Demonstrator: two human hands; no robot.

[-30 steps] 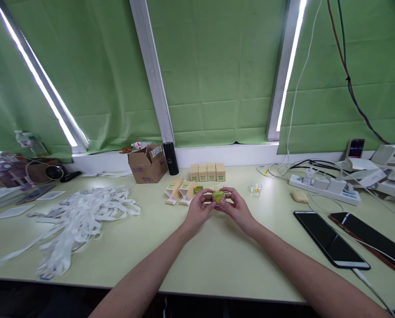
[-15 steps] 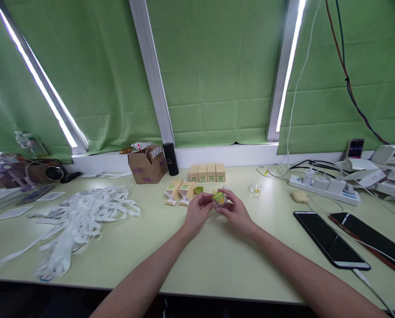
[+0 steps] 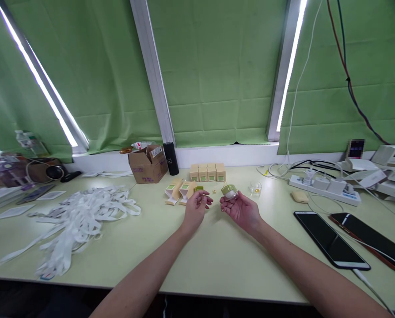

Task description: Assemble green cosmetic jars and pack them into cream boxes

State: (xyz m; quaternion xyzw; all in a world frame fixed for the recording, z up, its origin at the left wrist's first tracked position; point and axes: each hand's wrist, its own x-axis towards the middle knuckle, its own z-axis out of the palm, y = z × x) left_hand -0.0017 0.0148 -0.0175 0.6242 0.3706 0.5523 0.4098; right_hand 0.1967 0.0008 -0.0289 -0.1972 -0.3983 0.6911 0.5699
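Green blinds (image 3: pixel 217 70) cover the windows behind a pale table (image 3: pixel 197 269), where a row of small boxes (image 3: pixel 211 173) stands beyond the hands. The right hand (image 3: pixel 243 212) is palm up, its fingers cradling a small green container (image 3: pixel 229 191) at their tips. The left hand (image 3: pixel 195 210) is well apart from it, fingers loosely bent and parted, nothing visible in them. So the container lies to the left hand's right, tilted, too squat to show a clear long axis. Fingers hide its underside; a tiny yellowish piece (image 3: pixel 214 191) between the hands is too small to identify.
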